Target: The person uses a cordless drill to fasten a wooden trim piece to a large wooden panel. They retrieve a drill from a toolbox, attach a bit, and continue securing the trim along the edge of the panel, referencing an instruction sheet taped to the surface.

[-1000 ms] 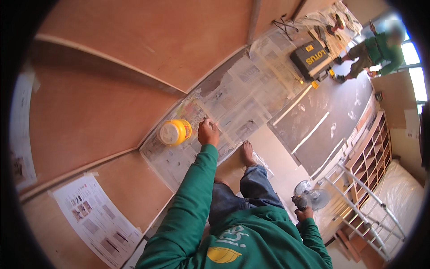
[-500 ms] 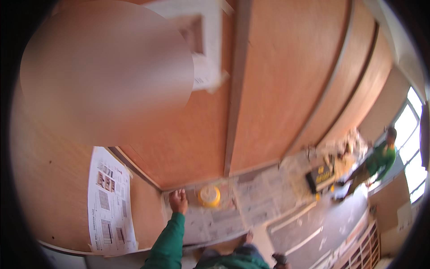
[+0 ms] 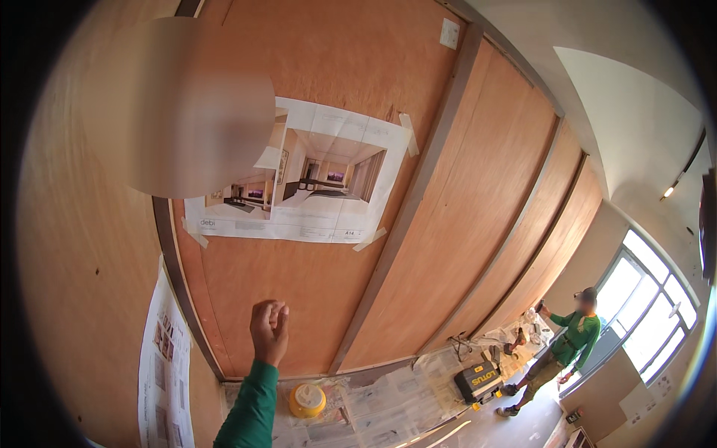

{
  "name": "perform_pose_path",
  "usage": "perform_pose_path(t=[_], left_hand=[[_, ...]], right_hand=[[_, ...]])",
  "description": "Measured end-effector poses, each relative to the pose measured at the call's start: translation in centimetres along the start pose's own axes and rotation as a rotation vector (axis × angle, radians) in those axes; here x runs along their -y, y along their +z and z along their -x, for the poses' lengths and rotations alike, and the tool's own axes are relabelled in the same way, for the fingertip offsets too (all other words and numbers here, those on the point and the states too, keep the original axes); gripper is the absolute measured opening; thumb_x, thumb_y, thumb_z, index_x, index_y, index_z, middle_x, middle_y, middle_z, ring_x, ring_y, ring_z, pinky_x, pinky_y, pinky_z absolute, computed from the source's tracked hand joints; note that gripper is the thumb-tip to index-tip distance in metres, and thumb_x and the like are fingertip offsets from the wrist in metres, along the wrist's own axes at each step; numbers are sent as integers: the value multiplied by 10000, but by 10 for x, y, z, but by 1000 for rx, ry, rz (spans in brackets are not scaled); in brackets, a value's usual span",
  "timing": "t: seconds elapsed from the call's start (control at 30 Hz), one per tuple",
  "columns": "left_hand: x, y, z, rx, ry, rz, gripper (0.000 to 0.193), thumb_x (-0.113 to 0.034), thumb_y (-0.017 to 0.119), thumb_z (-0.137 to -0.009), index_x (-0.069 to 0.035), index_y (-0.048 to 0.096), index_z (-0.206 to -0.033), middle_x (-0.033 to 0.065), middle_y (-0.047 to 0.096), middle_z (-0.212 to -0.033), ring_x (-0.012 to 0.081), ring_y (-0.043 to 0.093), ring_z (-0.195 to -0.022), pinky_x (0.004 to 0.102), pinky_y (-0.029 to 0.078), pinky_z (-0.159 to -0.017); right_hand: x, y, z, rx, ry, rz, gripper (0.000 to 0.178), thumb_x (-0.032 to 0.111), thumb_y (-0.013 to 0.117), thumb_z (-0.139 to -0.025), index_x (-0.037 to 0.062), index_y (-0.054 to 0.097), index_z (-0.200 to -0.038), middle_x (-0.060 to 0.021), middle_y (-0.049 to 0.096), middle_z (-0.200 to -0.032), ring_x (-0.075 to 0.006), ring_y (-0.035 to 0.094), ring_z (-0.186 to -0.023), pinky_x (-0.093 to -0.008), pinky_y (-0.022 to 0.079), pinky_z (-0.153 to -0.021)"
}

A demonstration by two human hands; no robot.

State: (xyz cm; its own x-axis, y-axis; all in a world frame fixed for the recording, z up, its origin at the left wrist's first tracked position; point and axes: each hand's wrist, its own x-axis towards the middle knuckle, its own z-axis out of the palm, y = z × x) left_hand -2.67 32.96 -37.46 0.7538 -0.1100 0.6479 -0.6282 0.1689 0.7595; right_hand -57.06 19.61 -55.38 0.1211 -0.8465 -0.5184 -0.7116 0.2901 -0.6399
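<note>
My left hand (image 3: 270,331) is raised in front of the orange-brown wooden wall panel (image 3: 291,280), below a taped-up printed sheet (image 3: 336,201) with room pictures. Its fingers are curled in and the thumb lies against them; whatever they hold, if anything, is hidden. Whether the hand touches the panel, I cannot tell. The green sleeve (image 3: 250,407) rises from the lower edge. My right hand is out of the picture.
On the covered floor by the wall sits a yellow round tub (image 3: 307,401). Farther right stands a black and yellow toolbox (image 3: 478,381). A person in green (image 3: 575,336) stands near the windows. Another printed sheet (image 3: 166,366) hangs on the left wall. Dark strips (image 3: 407,205) divide the panels.
The view has tilted up and shows more wall and the window. My left hand has risen from over the floor to before the panel. My right hand, with a dark object, has left the picture.
</note>
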Motion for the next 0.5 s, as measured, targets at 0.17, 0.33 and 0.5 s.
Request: perform_pose_path(t=[0.17, 0.33, 0.5], left_hand=[[-8, 34, -90, -130, 372, -88, 159, -138, 688, -986, 1, 664, -1060, 135, 636, -996, 277, 635, -989, 386, 530, -884], [-25, 33, -183, -303, 725, -213, 219, -217, 739, -916, -67, 672, -1061, 122, 660, -1026, 337, 608, -994, 434, 506, -871], [-30, 48, -247, -216, 1034, -396, 341, -352, 762, -863, -101, 674, -1075, 138, 657, -1059, 357, 611, -1010, 472, 507, -839]], right_hand=[[1, -100, 11, -236, -197, -62, 132, 181, 735, -824, 59, 703, -787, -39, 658, -664, -163, 598, -553, -352, 504, -517], [213, -194, 110, -399, -787, -52, 257, 33, 637, -776, -14, 711, -1018, -41, 706, -910, -125, 659, -839, -321, 521, -699], [402, -226, 220, -561, -1207, 280, 320, 18, 628, -796, -32, 686, -1107, -74, 707, -997, -155, 662, -892, -319, 527, -750]])
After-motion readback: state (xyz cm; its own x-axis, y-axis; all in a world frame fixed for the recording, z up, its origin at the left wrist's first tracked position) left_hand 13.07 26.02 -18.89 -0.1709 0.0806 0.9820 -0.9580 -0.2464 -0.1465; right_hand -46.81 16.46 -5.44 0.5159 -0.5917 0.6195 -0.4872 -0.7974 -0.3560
